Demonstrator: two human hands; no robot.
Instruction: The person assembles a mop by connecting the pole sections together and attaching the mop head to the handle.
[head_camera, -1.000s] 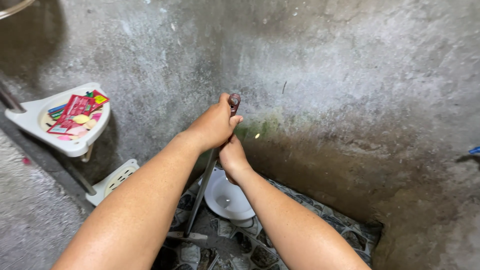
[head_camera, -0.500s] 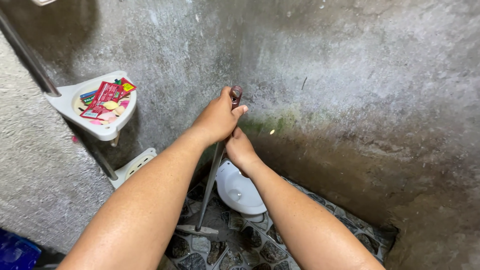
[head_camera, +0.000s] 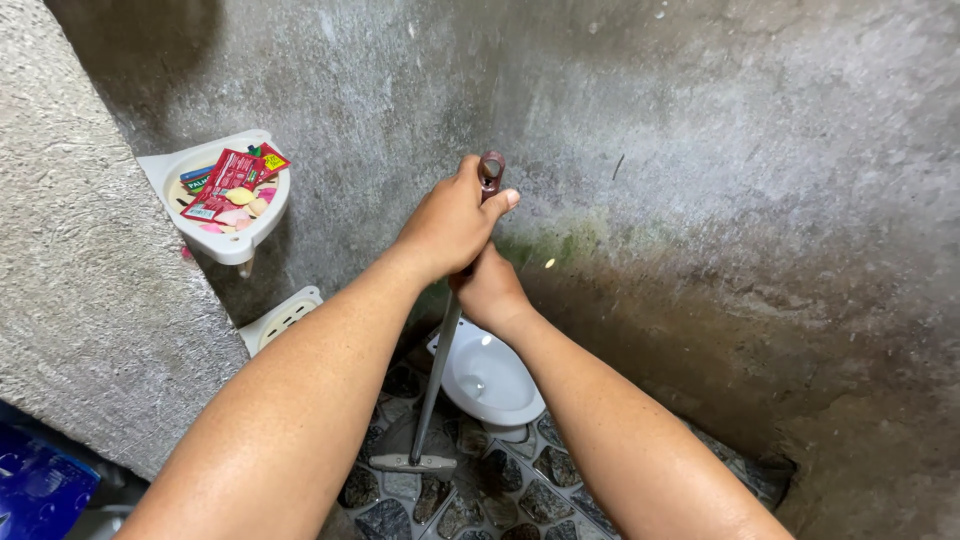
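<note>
Together, left hand (head_camera: 447, 228) and right hand (head_camera: 490, 292) (stacked) grip the brush handle (head_camera: 440, 375) tightly.

You have a long handle (head_camera: 440, 370), dull grey metal along its shaft, ending at the top in a reddish-brown cap (head_camera: 491, 170) with a hole through it. Its foot piece (head_camera: 413, 462) is pale grey. The squat toilet bowl (head_camera: 492, 378) beside it is plain white. The floor (head_camera: 480, 505) shows a pebble pattern: dark grey-black stones set in light grey-white joints. The wall (head_camera: 720, 150) is mottled grey concrete, with a green stain and a brown band lower down. The upper corner shelf (head_camera: 240, 240) is off-white and carries red sachets (head_camera: 225, 175), one yellow-green label, and pale pink and yellow pieces. The lower corner shelf (head_camera: 283, 318) is off-white, slotted. A blue object (head_camera: 40, 495) sits bottom left.
</note>
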